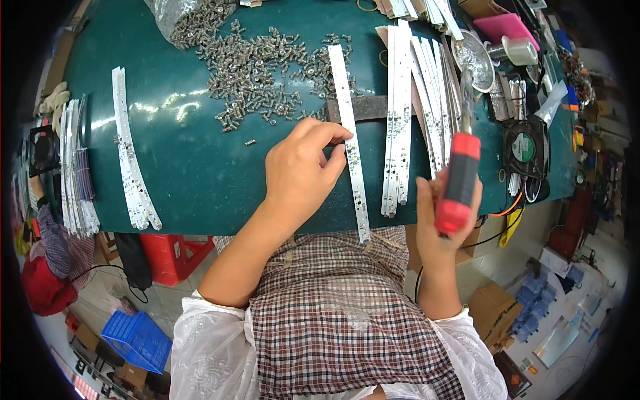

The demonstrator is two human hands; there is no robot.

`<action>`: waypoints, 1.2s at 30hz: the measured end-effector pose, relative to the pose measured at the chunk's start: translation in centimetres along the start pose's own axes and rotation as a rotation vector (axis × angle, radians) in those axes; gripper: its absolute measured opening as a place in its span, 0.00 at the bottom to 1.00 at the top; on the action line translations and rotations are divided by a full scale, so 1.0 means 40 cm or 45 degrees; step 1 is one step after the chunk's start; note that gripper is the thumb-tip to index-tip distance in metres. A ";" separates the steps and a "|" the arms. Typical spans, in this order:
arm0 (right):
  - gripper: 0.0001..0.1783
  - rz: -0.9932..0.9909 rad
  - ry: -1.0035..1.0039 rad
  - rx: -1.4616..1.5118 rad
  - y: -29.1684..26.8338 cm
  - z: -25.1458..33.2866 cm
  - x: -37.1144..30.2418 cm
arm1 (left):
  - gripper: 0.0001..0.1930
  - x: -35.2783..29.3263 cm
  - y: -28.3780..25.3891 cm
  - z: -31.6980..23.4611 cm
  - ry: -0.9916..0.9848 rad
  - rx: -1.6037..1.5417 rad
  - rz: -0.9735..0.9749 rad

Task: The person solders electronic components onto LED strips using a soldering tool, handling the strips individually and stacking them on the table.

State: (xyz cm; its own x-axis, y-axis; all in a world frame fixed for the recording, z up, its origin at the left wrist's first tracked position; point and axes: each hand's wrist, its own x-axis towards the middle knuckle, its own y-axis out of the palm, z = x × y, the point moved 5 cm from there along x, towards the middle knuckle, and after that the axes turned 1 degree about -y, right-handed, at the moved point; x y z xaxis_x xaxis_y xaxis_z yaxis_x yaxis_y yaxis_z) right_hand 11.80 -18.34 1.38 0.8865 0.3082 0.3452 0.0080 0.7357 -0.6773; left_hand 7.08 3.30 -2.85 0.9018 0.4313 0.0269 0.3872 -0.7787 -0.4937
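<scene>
My left hand [303,163] pinches the edge of a narrow white LED circuit strip [355,175] with thumb and forefinger. The strip lies lengthwise in front of me, its near end at the table's front edge, crossing a dark flat bar [375,108]. My right hand [433,217] is wrapped round the red and black handle of a soldering iron [459,183]. Its metal shaft points away from me, above the strips on the right. Between my hands lies a stack of white LED strips [398,127]. Small metal connectors [257,67] are heaped beyond my left hand.
A clear bag [179,20] of connectors lies at the far left of the green table [180,150]. More LED strips [127,157] are fanned at left. On the right are a metal bowl [481,60], a white spool [520,50] and a black fan [527,148]. Another person's arm [53,233] shows at far left.
</scene>
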 end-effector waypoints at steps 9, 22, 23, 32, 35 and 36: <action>0.34 0.076 0.032 -0.408 0.114 0.044 0.080 | 0.21 -0.012 0.000 -0.025 0.005 0.095 0.083; 0.29 0.011 0.103 -0.395 0.119 0.048 0.094 | 0.24 -0.038 0.003 -0.037 -0.044 -0.307 0.072; 0.30 0.004 0.140 -0.399 0.109 0.045 0.096 | 0.24 -0.033 -0.017 -0.050 -0.059 -0.333 0.051; 0.33 0.000 0.279 -0.291 0.103 0.013 0.097 | 0.27 -0.021 -0.469 0.091 -0.269 0.476 -0.456; 0.33 0.011 0.378 -0.236 0.109 0.006 0.097 | 0.24 -0.030 -0.567 0.159 -0.327 0.642 -0.481; 0.33 0.013 0.375 -0.231 0.110 0.010 0.098 | 0.26 -0.036 -0.591 0.180 -0.335 0.737 -0.508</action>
State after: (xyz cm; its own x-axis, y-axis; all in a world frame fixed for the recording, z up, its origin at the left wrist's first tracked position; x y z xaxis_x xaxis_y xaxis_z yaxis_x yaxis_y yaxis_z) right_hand 15.14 -13.67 0.03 0.9822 0.1085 0.1534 0.0569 0.6063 -0.7932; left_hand -4.75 24.37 2.53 0.6106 0.7818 0.1267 0.4467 -0.2079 -0.8702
